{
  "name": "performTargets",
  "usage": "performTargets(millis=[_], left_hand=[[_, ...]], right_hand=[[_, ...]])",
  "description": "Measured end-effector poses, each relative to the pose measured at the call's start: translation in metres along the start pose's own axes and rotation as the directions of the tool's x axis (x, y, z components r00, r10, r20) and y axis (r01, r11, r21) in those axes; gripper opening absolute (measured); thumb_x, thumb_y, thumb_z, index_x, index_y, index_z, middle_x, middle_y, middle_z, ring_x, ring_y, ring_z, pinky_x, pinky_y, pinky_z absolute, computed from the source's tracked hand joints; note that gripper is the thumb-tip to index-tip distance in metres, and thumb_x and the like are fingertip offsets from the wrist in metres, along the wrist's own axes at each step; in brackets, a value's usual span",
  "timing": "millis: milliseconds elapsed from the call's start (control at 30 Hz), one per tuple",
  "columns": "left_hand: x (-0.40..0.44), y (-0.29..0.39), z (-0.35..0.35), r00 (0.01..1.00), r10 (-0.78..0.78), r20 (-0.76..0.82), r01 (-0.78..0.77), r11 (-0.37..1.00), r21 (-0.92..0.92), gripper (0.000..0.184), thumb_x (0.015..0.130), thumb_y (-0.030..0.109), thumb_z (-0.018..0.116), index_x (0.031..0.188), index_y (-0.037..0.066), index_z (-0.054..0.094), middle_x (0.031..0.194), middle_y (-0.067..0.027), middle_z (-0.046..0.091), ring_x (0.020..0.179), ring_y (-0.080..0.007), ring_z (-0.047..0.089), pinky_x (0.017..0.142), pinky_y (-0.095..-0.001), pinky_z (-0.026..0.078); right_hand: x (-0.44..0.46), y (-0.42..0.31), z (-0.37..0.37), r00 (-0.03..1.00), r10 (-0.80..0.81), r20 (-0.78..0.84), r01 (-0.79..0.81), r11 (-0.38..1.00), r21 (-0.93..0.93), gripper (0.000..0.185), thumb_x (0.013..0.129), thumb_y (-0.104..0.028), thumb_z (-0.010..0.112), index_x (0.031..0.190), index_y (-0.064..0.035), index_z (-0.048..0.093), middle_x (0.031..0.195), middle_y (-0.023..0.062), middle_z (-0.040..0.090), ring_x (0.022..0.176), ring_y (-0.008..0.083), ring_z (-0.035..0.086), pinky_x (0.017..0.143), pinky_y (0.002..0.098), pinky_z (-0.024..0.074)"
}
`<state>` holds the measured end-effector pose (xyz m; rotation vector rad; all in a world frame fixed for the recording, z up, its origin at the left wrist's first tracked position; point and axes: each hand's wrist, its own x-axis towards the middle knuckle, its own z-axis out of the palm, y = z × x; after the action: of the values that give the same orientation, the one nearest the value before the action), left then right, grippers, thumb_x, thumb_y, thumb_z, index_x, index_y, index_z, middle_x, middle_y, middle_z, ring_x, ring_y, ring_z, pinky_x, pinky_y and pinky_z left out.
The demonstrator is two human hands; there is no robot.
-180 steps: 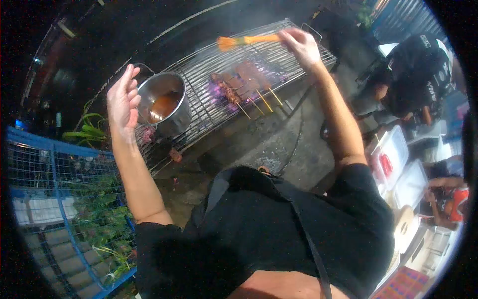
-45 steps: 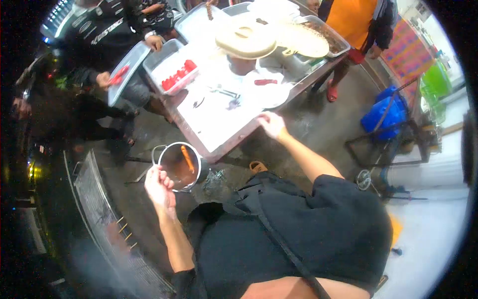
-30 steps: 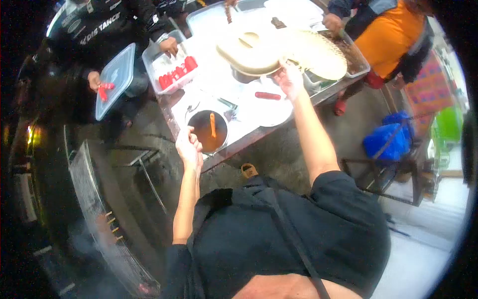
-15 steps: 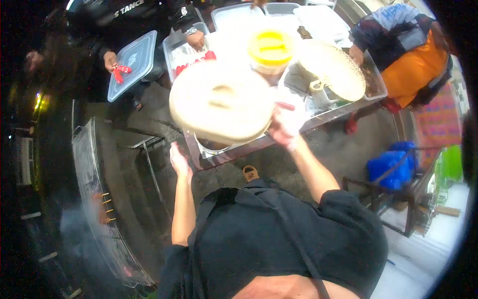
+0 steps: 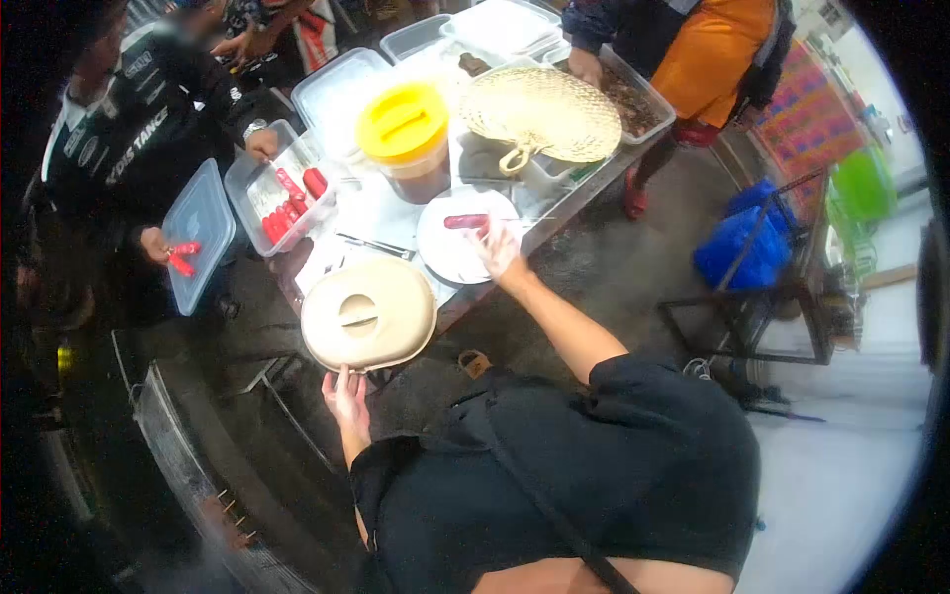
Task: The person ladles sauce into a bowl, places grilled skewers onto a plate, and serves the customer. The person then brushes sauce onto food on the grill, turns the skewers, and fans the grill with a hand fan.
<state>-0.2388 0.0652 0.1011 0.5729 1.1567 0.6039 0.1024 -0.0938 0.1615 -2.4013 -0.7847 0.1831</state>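
A beige oval lidded container (image 5: 368, 315) sits at the near edge of the table. My left hand (image 5: 346, 398) is below its near rim, fingers apart, with a fingertip at the rim. To the right, my right hand (image 5: 502, 254) reaches over a white plate (image 5: 445, 259), fingers stretched and parted. Its fingertips are at a red hotdog (image 5: 466, 221) on a thin stick; I see no firm grip. Dark tongs (image 5: 376, 246) lie between the container and the plate.
A yellow-lidded jug (image 5: 403, 124) and a woven fan (image 5: 544, 111) stand beyond the plate. At left, a person holds a clear lid (image 5: 199, 238) beside a tub of red hotdogs (image 5: 282, 213). Another person's hand (image 5: 586, 66) is at the far tub. A grill (image 5: 188, 475) is low left.
The beige container, or its lid, has gone from large and close to lower at the table edge, uncovering the plate and tongs. My left hand now meets its rim. The view has turned.
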Motion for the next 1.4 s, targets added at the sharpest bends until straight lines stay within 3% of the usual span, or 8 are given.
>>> performTargets(millis=[300, 333, 633, 733, 900, 1133, 1233, 1400], left_hand=[[-0.052, 0.034, 0.018, 0.836, 0.506, -0.211, -0.433, 0.846, 0.310, 0.047, 0.086, 0.014, 0.059, 0.127, 0.004, 0.038, 0.129, -0.0134, 0.042, 0.112, -0.0221, 0.045, 0.092, -0.0339, 0.037], [-0.058, 0.038, 0.022, 0.834, 0.507, -0.220, -0.434, 0.847, 0.308, 0.047, 0.086, 0.014, 0.059, 0.127, 0.004, 0.038, 0.129, -0.0134, 0.042, 0.112, -0.0221, 0.045, 0.092, -0.0339, 0.037], [-0.102, 0.089, 0.020, 0.619, 0.767, 0.170, -0.753, 0.517, 0.406, 0.038, 0.084, -0.005, 0.053, 0.121, -0.001, 0.042, 0.114, -0.0126, 0.048, 0.097, -0.0189, 0.056, 0.082, -0.0295, 0.048], [-0.123, 0.129, -0.042, 0.456, 0.819, 0.348, -0.873, 0.336, 0.353, 0.037, 0.082, -0.002, 0.057, 0.118, -0.003, 0.046, 0.118, -0.0132, 0.044, 0.100, -0.0216, 0.056, 0.087, -0.0314, 0.049], [-0.170, 0.177, -0.177, 0.789, 0.503, 0.353, -0.439, 0.863, -0.250, 0.088, 0.080, 0.032, 0.067, 0.141, 0.005, 0.010, 0.139, -0.0170, 0.030, 0.120, -0.0290, 0.040, 0.102, -0.0402, 0.034], [-0.301, 0.106, -0.400, 0.947, 0.318, -0.051, -0.306, 0.838, -0.451, 0.085, 0.078, 0.026, 0.070, 0.140, 0.006, 0.016, 0.137, -0.0151, 0.036, 0.119, -0.0295, 0.043, 0.098, -0.0402, 0.038], [-0.334, 0.072, -0.489, 0.958, 0.286, 0.006, -0.196, 0.671, -0.715, 0.060, 0.082, 0.014, 0.064, 0.133, 0.000, 0.034, 0.126, -0.0156, 0.049, 0.116, -0.0246, 0.047, 0.098, -0.0378, 0.038], [-0.427, 0.022, -0.635, 0.842, 0.466, -0.273, -0.536, 0.778, -0.327, 0.046, 0.081, 0.003, 0.060, 0.125, 0.001, 0.046, 0.123, -0.0096, 0.053, 0.110, -0.0224, 0.052, 0.096, -0.0343, 0.040]], right_hand=[[0.093, 0.044, -0.045, 0.870, -0.176, -0.461, 0.210, 0.978, 0.022, 0.054, 0.069, -0.008, 0.074, 0.118, -0.0077, 0.050, 0.096, 0.0159, 0.063, 0.083, 0.0212, 0.063, 0.074, 0.0305, 0.0507], [0.096, 0.046, -0.047, 0.934, 0.069, -0.349, 0.109, 0.879, 0.465, 0.037, 0.071, -0.005, 0.072, 0.106, -0.0041, 0.058, 0.099, 0.0104, 0.063, 0.085, 0.0162, 0.061, 0.074, 0.0268, 0.0500], [-0.007, -0.107, -0.150, 0.570, -0.347, -0.745, 0.267, 0.936, -0.232, 0.043, 0.056, -0.034, 0.085, 0.077, -0.0068, 0.059, 0.074, 0.0046, 0.060, 0.068, 0.0171, 0.056, 0.068, 0.0329, 0.0470], [-0.081, -0.189, -0.172, 0.440, -0.670, -0.598, 0.573, 0.722, -0.387, 0.024, 0.068, -0.015, 0.075, 0.077, -0.0040, 0.056, 0.075, 0.0087, 0.057, 0.070, 0.0220, 0.054, 0.070, 0.0357, 0.0444], [-0.227, -0.377, -0.134, 0.217, -0.971, -0.097, 0.964, 0.198, 0.177, 0.025, 0.058, 0.000, 0.057, 0.082, -0.0016, 0.050, 0.068, 0.0129, 0.050, 0.062, 0.0226, 0.047, 0.077, 0.0434, 0.0404], [-0.362, -0.422, 0.014, 0.411, -0.720, 0.559, -0.278, 0.485, 0.829, 0.047, 0.080, -0.028, 0.062, 0.114, -0.0010, 0.046, 0.108, 0.0093, 0.052, 0.098, 0.0195, 0.051, 0.085, 0.0299, 0.0405], [-0.460, -0.512, 0.074, 0.095, -0.898, 0.429, 0.335, 0.434, 0.836, 0.043, 0.082, -0.020, 0.063, 0.118, -0.0059, 0.044, 0.110, 0.0059, 0.049, 0.101, 0.0161, 0.047, 0.086, 0.0287, 0.0391], [-0.618, -0.603, 0.124, -0.286, -0.803, 0.523, 0.362, 0.415, 0.835, 0.025, 0.084, -0.018, 0.060, 0.106, -0.0078, 0.053, 0.102, 0.0037, 0.053, 0.098, 0.0155, 0.050, 0.083, 0.0286, 0.0401]])
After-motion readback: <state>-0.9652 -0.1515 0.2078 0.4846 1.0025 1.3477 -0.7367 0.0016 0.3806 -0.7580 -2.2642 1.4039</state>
